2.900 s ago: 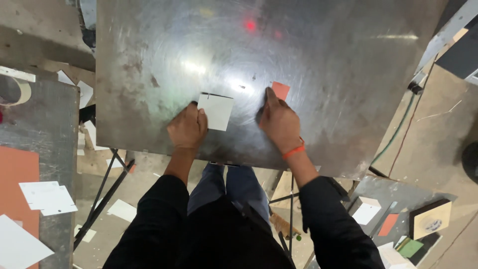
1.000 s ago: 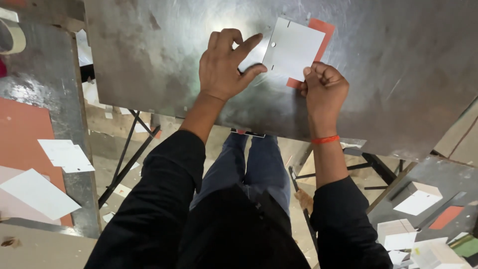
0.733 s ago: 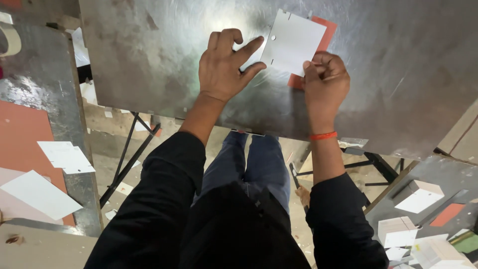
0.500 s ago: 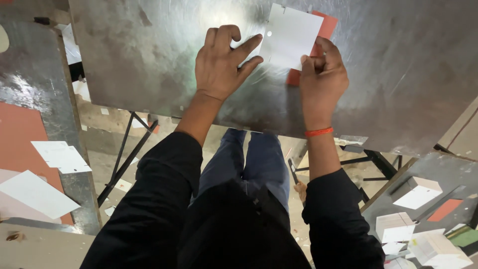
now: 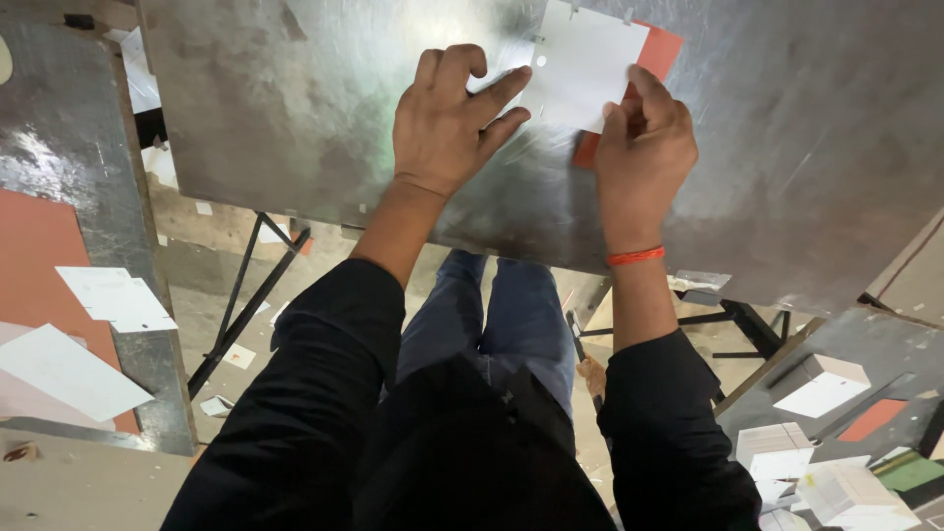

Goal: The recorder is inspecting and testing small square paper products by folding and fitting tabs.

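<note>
A white square card (image 5: 582,61) lies on the shiny metal table (image 5: 295,108), over an orange-red card (image 5: 657,49) whose edges show at its right and lower side. My left hand (image 5: 447,118) rests on the table with its fingers spread and the fingertips touching the white card's left edge. My right hand (image 5: 644,147) pinches the lower right part of the cards between thumb and fingers. A red band circles my right wrist.
A second metal bench (image 5: 59,147) at the left carries an orange sheet (image 5: 34,256) and white cards (image 5: 113,295). At the lower right stand white boxes (image 5: 821,383) and stacked cards (image 5: 836,482). Paper scraps lie on the floor below.
The view has shifted a little. My right hand has opened from a closed grip to a pinch on the cards' lower right, and my left fingers stay at the white card's left edge.
</note>
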